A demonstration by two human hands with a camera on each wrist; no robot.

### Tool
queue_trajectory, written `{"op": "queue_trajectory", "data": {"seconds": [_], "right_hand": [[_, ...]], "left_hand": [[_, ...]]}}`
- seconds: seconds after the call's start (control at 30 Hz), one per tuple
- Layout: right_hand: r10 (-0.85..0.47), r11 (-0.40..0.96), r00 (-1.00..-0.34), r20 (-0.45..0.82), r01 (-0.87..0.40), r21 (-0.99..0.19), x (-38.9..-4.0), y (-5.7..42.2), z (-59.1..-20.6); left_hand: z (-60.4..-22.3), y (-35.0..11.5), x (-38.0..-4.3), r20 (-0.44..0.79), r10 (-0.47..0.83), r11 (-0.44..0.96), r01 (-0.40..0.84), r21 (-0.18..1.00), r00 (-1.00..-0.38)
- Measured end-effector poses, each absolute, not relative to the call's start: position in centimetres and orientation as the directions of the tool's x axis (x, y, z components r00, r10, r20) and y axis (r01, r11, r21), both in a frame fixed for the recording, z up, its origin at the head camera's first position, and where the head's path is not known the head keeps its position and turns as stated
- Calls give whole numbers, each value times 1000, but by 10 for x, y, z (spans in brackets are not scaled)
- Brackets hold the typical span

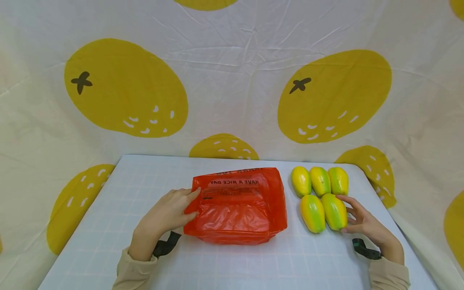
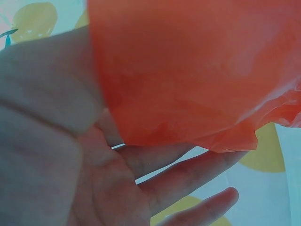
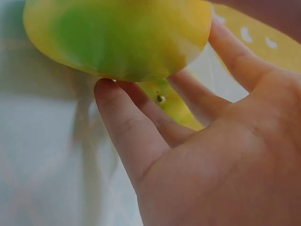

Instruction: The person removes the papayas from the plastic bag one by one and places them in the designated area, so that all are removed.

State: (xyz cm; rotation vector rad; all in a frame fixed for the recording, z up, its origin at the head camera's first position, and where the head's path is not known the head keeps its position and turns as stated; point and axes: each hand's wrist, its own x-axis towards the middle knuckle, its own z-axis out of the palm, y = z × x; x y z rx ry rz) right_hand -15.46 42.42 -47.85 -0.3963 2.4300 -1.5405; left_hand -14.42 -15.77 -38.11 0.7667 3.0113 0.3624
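Observation:
A red plastic bag [image 1: 235, 217] with mirrored lettering sits in the middle of the table. My left hand [image 1: 174, 211] is at the bag's left end, its thumb and forefinger touching the plastic. Seen from the left wrist, the bag hides part of that hand, and the visible fingers [image 2: 188, 183] are straight and spread. My right hand [image 1: 364, 223] holds the front-right yellow-green papaya [image 1: 333, 211], thumb at its near end and forefinger at its far end. In the right wrist view the other fingers [image 3: 129, 117] come close beneath the papaya [image 3: 117, 37].
Another papaya [image 1: 312, 213] lies just left of the held one. Behind these, a row of three includes the left papaya [image 1: 301, 181]. The pale checked table [image 1: 224, 266] meets a fruit-print cloth [image 1: 232, 88] at its back edge.

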Motion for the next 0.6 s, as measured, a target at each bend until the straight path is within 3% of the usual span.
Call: {"op": "queue_trajectory", "data": {"seconds": [0.6], "right_hand": [[-381, 351, -924, -42, -102, -931, -153, 425, -480]], "left_hand": [[-384, -159, -144, 44, 470, 854, 466, 231, -882]]}}
